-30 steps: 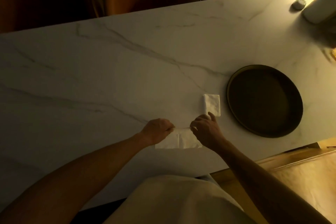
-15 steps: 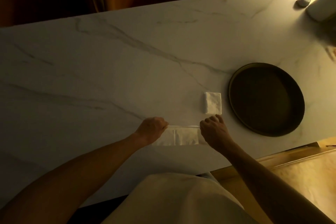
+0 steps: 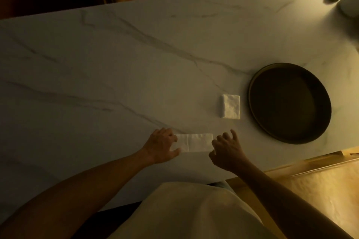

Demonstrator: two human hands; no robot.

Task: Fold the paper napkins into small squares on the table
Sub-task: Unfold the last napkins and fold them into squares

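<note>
One folded napkin square [image 3: 231, 109] sits finished on the counter [image 3: 116, 64], just beside the dark round tray [image 3: 252, 103]. That's one done. In front of me lies the half-folded napkin [image 3: 195, 142], a flat strip with a crease down its middle. My left hand [image 3: 160, 146] rests on its left end, fingers curled and pressing down, not pinching as far as I can see. My right hand [image 3: 226, 150] hovers at the right edge, fingers loosely apart, holding nothing. I reckon one more fold makes this a square.
</note>
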